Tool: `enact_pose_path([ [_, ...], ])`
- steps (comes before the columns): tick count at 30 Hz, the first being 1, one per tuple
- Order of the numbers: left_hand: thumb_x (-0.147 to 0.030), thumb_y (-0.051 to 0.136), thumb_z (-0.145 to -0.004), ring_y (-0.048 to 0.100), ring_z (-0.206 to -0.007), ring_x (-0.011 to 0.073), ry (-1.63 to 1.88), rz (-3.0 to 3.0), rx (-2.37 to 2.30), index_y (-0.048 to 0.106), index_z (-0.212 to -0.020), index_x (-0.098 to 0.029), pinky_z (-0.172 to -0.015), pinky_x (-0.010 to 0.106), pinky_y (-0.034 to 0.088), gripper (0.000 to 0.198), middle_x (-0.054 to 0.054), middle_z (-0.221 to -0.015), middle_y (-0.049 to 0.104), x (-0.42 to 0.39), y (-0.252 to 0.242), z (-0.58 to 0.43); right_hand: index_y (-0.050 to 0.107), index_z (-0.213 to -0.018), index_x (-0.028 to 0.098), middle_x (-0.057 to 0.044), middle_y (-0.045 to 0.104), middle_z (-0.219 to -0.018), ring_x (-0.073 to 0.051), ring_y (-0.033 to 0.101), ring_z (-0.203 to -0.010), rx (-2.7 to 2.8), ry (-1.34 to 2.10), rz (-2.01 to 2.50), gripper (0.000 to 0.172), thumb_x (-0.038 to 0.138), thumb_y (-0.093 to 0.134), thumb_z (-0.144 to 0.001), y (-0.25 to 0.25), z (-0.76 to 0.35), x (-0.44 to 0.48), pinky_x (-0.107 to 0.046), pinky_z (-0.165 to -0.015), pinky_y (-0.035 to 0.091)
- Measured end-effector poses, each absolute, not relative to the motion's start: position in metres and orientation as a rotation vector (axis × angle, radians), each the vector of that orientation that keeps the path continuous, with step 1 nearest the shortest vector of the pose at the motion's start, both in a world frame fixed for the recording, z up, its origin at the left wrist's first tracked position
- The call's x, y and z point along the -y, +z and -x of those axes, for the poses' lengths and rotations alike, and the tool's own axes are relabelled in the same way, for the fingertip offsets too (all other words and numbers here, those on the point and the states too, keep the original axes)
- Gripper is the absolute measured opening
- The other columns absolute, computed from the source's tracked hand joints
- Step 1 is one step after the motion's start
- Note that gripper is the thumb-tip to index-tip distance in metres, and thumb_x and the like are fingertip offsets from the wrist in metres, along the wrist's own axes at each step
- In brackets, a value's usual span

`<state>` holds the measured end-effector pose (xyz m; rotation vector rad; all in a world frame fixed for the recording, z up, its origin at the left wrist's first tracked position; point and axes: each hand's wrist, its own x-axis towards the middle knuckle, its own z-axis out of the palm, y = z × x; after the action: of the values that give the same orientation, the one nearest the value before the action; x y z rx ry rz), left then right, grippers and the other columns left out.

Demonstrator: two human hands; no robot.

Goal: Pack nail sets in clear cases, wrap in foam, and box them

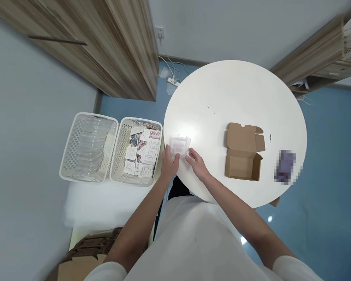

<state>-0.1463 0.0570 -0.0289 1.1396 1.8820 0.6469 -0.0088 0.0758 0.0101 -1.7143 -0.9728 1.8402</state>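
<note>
At the left edge of the round white table (236,93) lies a small translucent packet (178,145) with something pale pink inside; its exact kind is hard to make out. My left hand (169,163) grips its near left corner, the thumb along the front edge and the fingers at the side. My right hand (197,164) is beside its right corner, fingers apart and holding nothing. Farther right on the table stands an open brown cardboard box (242,164), its lid folded back.
Left of the table, a white basket (117,171) holds printed cards and packets. Another white basket (64,166) beside it contains clear plastic trays. A blurred purple item (286,166) lies at the table's right. Flattened cardboard (84,257) sits at lower left. Cables (172,68) run along the wall.
</note>
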Motion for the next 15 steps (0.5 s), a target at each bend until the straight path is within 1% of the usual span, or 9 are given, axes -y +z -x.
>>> enact_pose_path([
  [2, -0.042, 0.041, -0.083, 0.023, -0.129, 0.0263, 0.628, -1.139, -1.855, 0.022, -0.135, -0.021, -0.104, 0.044, 0.022, 0.059, 0.01, -0.139, 0.028, -0.057, -0.031, 0.148, 0.032, -0.131, 0.028, 0.0, 0.03, -0.14, -0.021, 0.029, -0.127, 0.96, 1.858, 1.709, 0.067, 0.048, 0.056, -0.072, 0.01, 0.015, -0.076, -0.038, -0.1, 0.032],
  [5, -0.041, 0.041, -0.084, 0.034, -0.123, 0.026, 0.641, -1.114, -1.81, 0.028, -0.134, -0.021, -0.099, 0.042, 0.031, 0.056, 0.011, -0.134, 0.034, -0.055, -0.031, 0.151, 0.035, -0.13, 0.027, -0.002, 0.036, -0.137, -0.021, 0.031, -0.126, 0.955, 1.845, 1.734, 0.065, 0.044, 0.058, -0.071, 0.011, 0.018, -0.075, -0.038, -0.1, 0.033],
  [9, -0.037, 0.043, -0.083, 0.051, -0.103, 0.0219, 0.702, -1.058, -1.792, 0.04, -0.127, -0.017, -0.086, 0.036, 0.044, 0.048, 0.012, -0.123, 0.045, -0.054, -0.031, 0.151, 0.042, -0.125, 0.025, -0.005, 0.046, -0.129, -0.021, 0.042, -0.118, 0.894, 1.853, 1.71, 0.059, 0.039, 0.059, -0.071, 0.011, 0.01, -0.073, -0.038, -0.098, 0.035],
  [12, -0.031, 0.047, -0.081, 0.056, -0.092, 0.0193, 0.72, -1.053, -1.781, 0.048, -0.12, -0.015, -0.079, 0.033, 0.047, 0.042, 0.012, -0.113, 0.054, -0.052, -0.03, 0.147, 0.038, -0.127, 0.023, -0.008, 0.049, -0.126, -0.02, 0.048, -0.114, 0.814, 1.852, 1.721, 0.063, 0.037, 0.061, -0.07, 0.01, 0.0, -0.069, -0.037, -0.096, 0.037],
  [15, -0.027, 0.051, -0.078, 0.058, -0.086, 0.0185, 0.705, -1.057, -1.775, 0.052, -0.116, -0.017, -0.075, 0.033, 0.048, 0.039, 0.01, -0.105, 0.059, -0.045, -0.028, 0.139, 0.038, -0.127, 0.022, -0.01, 0.05, -0.125, -0.021, 0.049, -0.112, 0.796, 1.868, 1.716, 0.064, 0.035, 0.062, -0.069, 0.009, -0.012, -0.059, -0.037, -0.096, 0.038],
])
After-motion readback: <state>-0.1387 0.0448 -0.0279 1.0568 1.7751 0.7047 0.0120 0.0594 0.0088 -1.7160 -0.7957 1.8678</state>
